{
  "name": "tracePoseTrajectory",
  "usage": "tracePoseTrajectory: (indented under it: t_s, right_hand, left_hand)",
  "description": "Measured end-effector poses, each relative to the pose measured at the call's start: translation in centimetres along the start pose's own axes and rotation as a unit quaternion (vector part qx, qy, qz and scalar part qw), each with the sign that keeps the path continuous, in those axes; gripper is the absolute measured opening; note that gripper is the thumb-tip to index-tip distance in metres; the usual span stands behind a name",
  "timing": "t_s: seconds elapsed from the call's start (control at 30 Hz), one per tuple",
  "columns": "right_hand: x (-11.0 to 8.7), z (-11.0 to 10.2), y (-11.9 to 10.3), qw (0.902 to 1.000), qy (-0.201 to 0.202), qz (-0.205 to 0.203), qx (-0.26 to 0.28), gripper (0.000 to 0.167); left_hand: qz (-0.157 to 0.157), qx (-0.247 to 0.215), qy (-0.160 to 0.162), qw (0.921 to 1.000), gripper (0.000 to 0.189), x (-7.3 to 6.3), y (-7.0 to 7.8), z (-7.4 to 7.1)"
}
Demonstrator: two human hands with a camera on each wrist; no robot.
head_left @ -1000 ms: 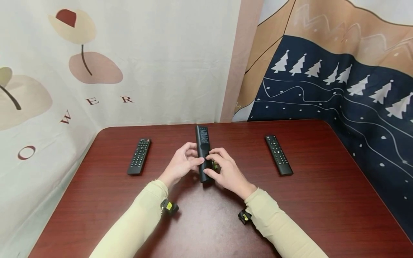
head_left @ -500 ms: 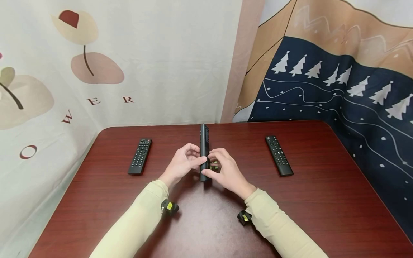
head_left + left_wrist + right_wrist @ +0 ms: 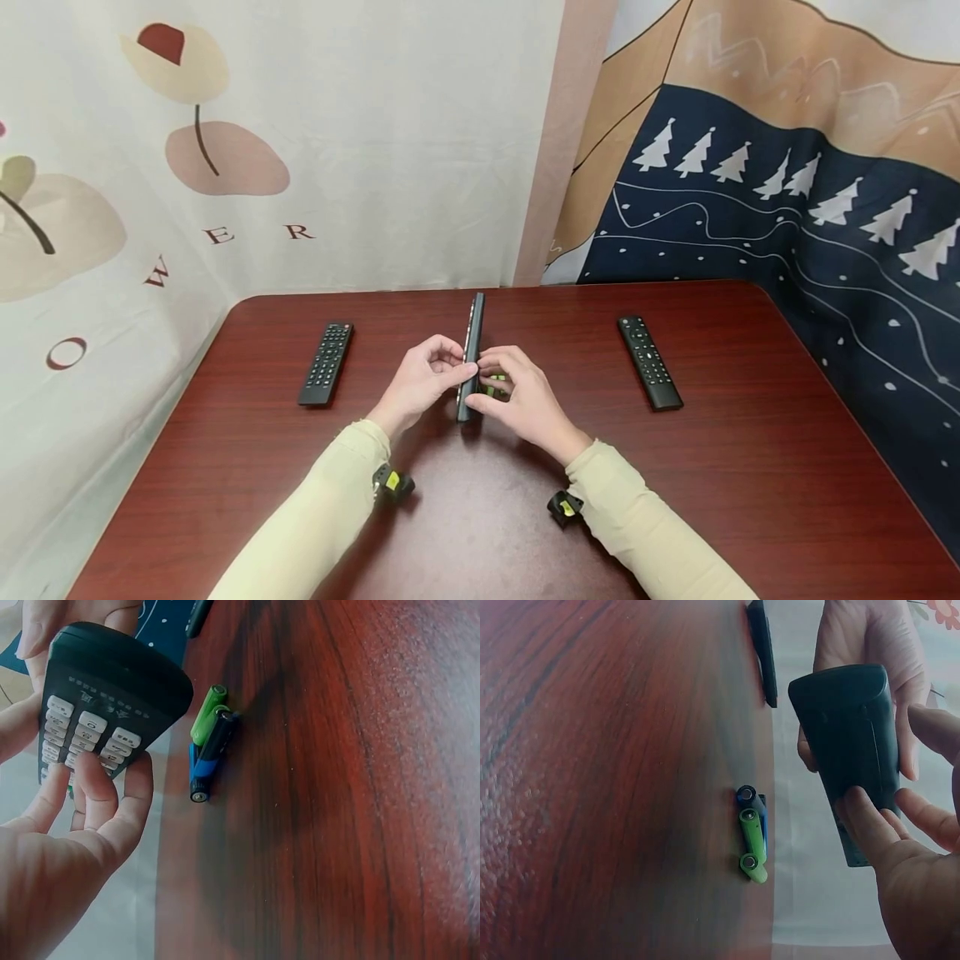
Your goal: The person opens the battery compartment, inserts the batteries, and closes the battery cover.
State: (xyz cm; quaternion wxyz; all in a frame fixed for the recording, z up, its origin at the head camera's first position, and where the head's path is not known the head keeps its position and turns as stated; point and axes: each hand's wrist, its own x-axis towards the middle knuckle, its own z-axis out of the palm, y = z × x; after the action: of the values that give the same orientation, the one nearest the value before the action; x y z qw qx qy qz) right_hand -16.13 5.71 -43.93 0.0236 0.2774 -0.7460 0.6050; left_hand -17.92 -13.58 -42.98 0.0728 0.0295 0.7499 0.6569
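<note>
My left hand [image 3: 423, 379] holds a black remote control [image 3: 471, 358] edge-on above the middle of the table, its thumb on the near edge and its fingers against the button side. White keys on the remote control [image 3: 112, 682] face left. My right hand [image 3: 528, 404] is at the other side, with slightly bent fingers [image 3: 874, 825] touching the smooth back of the remote control [image 3: 847, 727]. Below it on the tabletop lie small batteries: a green battery [image 3: 208, 716] and a dark-and-blue battery [image 3: 214, 757], close together. The head view mostly hides them behind the right hand.
A black remote control [image 3: 326, 365] lies at the left of the brown table [image 3: 247, 483]. Another remote control [image 3: 649, 362] lies at the right. Printed curtains [image 3: 405, 167] hang behind the table's far edge.
The held remote control has turned about its length: its back faced up toward the head camera and now faces right, with the edge and some keys showing. Both hands stay nearly in place.
</note>
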Motion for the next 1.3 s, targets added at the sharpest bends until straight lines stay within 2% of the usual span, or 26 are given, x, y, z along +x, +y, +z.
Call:
tracePoseTrajectory:
  t_s: [0.6,0.77,1.0,1.3]
  right_hand:
    - [0.0,-0.2,0.0,0.9988,-0.025,-0.010,-0.042,0.037]
    - [-0.1,-0.6,0.3,0.9976,-0.030,-0.005,-0.063,0.038]
    - [-0.3,-1.2,0.6,0.9952,-0.028,-0.011,-0.093,0.037]
    - [-0.5,-2.0,0.7,0.9925,-0.031,-0.003,-0.119,0.038]
  left_hand:
    - [0.011,0.003,0.064,0.9979,0.037,-0.3,-0.2,-0.8]
    - [0.008,0.034,0.083,0.9959,0.038,-0.5,-0.3,-1.3]
    - [0.029,0.092,0.108,0.9896,0.038,-0.6,-0.3,-1.9]
    - [0.067,0.180,0.136,0.9720,0.037,-0.7,-0.7,-3.0]
